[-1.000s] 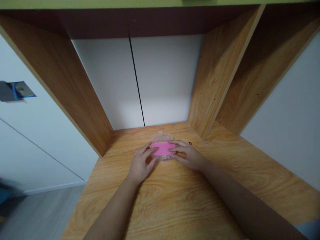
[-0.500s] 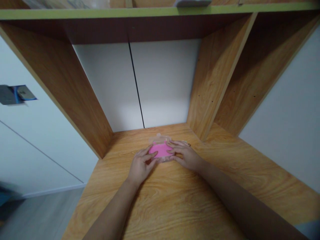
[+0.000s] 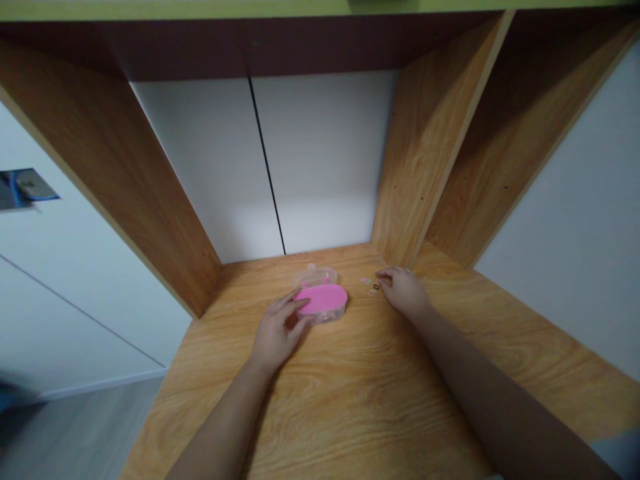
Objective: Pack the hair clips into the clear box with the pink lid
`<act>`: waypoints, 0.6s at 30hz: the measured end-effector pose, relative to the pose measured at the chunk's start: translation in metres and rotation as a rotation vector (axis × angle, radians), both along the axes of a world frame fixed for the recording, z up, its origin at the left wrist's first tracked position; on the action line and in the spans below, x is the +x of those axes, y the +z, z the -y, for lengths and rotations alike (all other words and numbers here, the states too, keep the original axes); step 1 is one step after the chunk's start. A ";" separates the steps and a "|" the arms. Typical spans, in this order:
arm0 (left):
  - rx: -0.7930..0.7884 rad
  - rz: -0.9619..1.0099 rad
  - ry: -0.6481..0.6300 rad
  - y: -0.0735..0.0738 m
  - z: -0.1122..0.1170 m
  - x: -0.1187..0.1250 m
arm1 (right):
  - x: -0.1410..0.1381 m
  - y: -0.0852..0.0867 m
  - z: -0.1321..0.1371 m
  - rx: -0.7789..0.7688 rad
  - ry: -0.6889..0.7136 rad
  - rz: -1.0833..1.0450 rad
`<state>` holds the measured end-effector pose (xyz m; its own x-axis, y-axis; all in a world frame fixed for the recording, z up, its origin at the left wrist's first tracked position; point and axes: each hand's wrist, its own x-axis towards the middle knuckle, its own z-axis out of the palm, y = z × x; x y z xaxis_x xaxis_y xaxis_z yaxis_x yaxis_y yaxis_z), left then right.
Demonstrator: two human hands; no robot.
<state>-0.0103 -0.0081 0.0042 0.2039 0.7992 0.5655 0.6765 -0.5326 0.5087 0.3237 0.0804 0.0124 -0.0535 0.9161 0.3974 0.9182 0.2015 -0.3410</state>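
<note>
A small oval case of clear plastic with a flat pink top lies on the wooden desktop. Its transparent lid is tipped back behind it. My left hand grips the case's left end, fingers over the pink top and thumb along the front side. Off to the right, my right hand is low over the desk, fingertips slightly apart and nothing visible between them. Just left of those fingertips lie a dark little ring, a pale ring and small pale pieces.
Wooden uprights and a white back panel enclose the desktop behind my hands. A shelf with a green edge runs overhead. On the left, a white wall carries an open socket box.
My right hand has let go of the pink-topped case and moved right, beside the small rings, now uncovered. The left hand stays on the case. The view has shifted slightly.
</note>
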 end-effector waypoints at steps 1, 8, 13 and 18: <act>0.000 0.003 0.001 0.000 0.000 -0.001 | 0.004 -0.002 -0.002 -0.032 -0.026 0.013; 0.002 0.009 0.007 -0.001 -0.001 -0.002 | 0.003 -0.006 -0.002 -0.089 0.010 0.009; -0.008 0.001 0.010 0.001 0.000 -0.001 | 0.003 -0.007 -0.003 -0.090 0.028 0.005; -0.010 0.008 0.014 0.001 0.000 -0.001 | 0.001 -0.007 -0.003 -0.073 0.006 -0.021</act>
<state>-0.0108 -0.0082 0.0052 0.1884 0.8076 0.5588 0.6796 -0.5180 0.5195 0.3244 0.0839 0.0052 -0.0514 0.9423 0.3307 0.9094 0.1810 -0.3744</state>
